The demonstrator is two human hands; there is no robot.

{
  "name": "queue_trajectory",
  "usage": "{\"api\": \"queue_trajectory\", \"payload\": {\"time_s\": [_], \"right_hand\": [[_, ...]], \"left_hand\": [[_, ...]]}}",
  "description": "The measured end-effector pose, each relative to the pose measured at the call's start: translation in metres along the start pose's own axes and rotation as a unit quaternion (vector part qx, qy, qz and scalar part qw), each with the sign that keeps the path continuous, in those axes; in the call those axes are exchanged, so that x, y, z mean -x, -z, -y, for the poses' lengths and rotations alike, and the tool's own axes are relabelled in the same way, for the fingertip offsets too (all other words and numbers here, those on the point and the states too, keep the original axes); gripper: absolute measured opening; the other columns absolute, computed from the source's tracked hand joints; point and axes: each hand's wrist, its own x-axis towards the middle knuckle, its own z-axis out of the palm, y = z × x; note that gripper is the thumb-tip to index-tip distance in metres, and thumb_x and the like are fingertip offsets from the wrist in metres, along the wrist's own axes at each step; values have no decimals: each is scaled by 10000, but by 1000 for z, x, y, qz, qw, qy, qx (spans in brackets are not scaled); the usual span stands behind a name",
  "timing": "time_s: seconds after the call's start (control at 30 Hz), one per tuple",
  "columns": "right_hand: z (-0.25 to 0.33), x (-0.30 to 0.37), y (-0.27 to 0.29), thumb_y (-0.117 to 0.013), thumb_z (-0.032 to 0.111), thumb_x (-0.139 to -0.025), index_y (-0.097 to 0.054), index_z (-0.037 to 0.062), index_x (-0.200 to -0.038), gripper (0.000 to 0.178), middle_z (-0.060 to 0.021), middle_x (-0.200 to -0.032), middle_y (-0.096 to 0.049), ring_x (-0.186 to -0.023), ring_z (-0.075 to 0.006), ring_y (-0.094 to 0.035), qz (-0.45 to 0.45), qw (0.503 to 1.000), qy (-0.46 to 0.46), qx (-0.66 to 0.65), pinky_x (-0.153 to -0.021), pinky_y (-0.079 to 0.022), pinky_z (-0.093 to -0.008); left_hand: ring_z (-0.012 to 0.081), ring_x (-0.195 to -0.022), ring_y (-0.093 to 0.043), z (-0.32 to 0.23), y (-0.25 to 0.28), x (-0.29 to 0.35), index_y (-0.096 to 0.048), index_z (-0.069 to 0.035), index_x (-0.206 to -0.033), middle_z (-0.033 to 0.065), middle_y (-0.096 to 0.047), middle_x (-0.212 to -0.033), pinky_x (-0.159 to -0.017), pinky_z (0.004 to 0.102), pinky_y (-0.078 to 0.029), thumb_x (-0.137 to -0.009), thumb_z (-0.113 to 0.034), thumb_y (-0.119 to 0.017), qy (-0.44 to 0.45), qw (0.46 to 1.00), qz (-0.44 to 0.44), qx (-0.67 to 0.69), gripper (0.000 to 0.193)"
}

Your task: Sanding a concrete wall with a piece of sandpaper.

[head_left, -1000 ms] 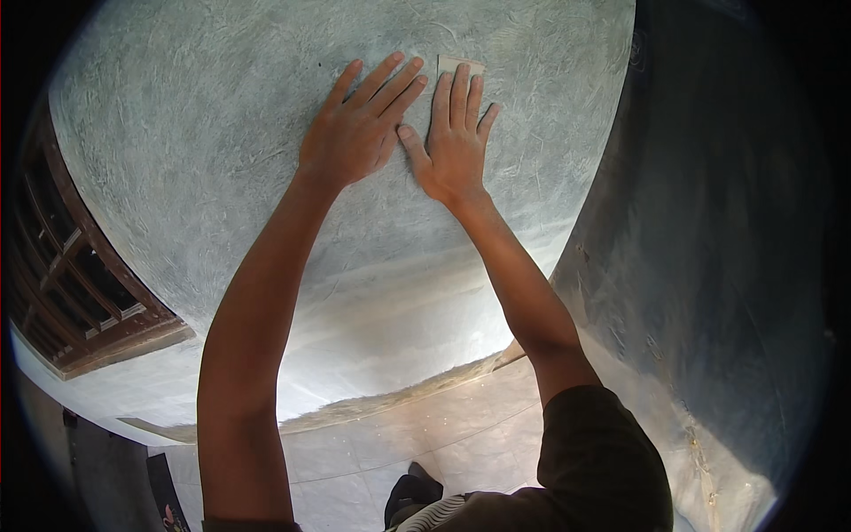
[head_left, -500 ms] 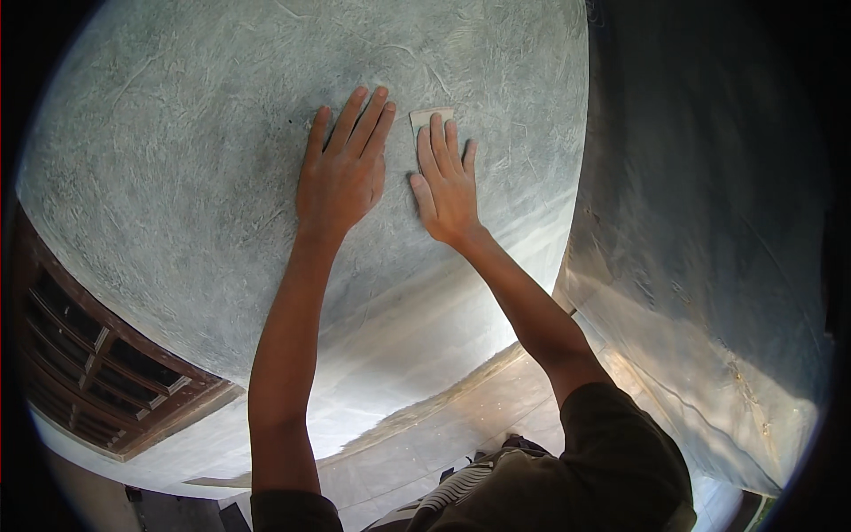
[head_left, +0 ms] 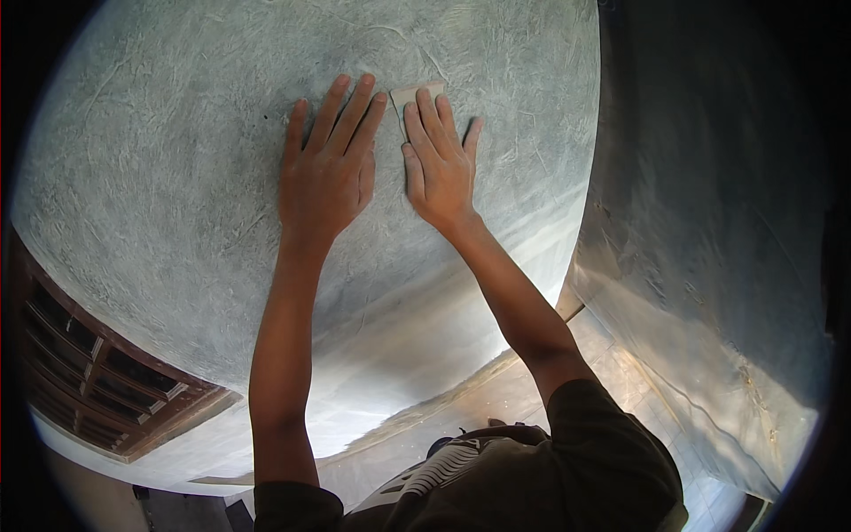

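Note:
A grey plastered wall (head_left: pixel 195 168) with a rough, streaky surface fills most of the view. My left hand (head_left: pixel 326 173) lies flat against it, fingers spread and nothing held. Just to its right, my right hand (head_left: pixel 441 168) presses a small pale piece of sandpaper (head_left: pixel 417 90) to the plaster. Its fingers are stretched over the sheet, the little finger standing apart. Only the sheet's top and left edges show; the rest is hidden under the fingers.
A brown wooden frame with dark openings (head_left: pixel 97 372) is set in the wall at lower left. Another wall, dark grey (head_left: pixel 709 177), stands on the right. Pale floor tiles (head_left: pixel 496 395) run along the wall's base.
My right hand and the sandpaper have slid a little upward on the wall. My left hand has also shifted slightly up. The whole view has turned a little.

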Motion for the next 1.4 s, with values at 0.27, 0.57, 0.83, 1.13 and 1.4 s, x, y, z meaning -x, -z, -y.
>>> {"api": "queue_trajectory", "payload": {"time_s": [0.27,0.57,0.83,1.13,1.4], "right_hand": [[20,31,1,-562,149,-954,-464,123,-1491,546,-79,-1595,-371,-1491,-309,-305,1,997,-75,9,-1126,-81,-737],[25,2,3,-529,146,-972,-461,110,-1492,526,-93,-1610,-341,-1492,-325,-296,-16,995,-98,25,-1141,-54,-717],[18,-34,7,-541,168,-976,-446,113,-1492,528,-87,-1614,-330,-1489,-320,-297,-26,994,-85,60,-1130,-78,-737],[21,-10,2,-507,200,-989,-416,94,-1511,541,-103,-1625,-304,-1504,-340,-256,-16,995,-83,45,-1117,-17,-750],[24,41,-3,-493,189,-987,-391,100,-1528,558,-118,-1634,-277,-1504,-366,-244,31,993,-110,11,-1109,-11,-759]], "left_hand": [[170,-1484,-325,-8,-1,2,-481,-256,-1479,-77,-390,-1588,-1207,531,-230,-953,-181,-573,17,999,-8,35,539],[187,-1499,-296,-10,-5,2,-478,-245,-1483,-63,-363,-1604,-1210,543,-204,-953,-197,-572,25,997,-21,63,540],[192,-1514,-258,-13,-6,2,-466,-247,-1491,-59,-326,-1622,-1222,547,-152,-953,-203,-571,42,998,-5,51,550],[197,-1516,-251,-15,-4,1,-464,-249,-1492,-55,-320,-1625,-1222,558,-138,-949,-196,-575,47,997,-6,57,557],[195,-1512,-263,-13,-9,5,-488,-262,-1476,-59,-346,-1614,-1220,561,-143,-956,-201,-580,53,997,-15,50,532]]}}
